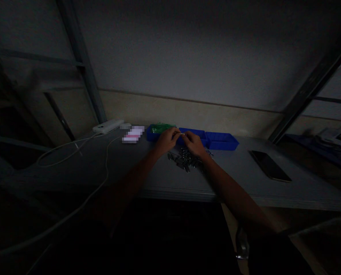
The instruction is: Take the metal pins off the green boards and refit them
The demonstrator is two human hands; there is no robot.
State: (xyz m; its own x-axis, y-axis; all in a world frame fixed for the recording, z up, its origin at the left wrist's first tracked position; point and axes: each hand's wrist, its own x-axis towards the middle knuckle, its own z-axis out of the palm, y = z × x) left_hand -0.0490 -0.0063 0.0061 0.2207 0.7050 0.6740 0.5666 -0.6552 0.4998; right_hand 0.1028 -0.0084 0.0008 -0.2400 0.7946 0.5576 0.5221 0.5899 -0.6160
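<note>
My left hand and my right hand meet over the far side of a grey table, fingers pinched together on a small pale part between them. A pile of several small metal pieces lies on the table just below my hands. Behind my hands stand three blue trays in a row: the left blue tray holds green bits, the middle blue tray is partly hidden by my fingers, the right blue tray looks shallow. The scene is very dark.
A dark phone lies on the table at the right. A white power bank with white cables sits at the back left, next to a pink-and-white packet. Metal rack posts stand against the wall.
</note>
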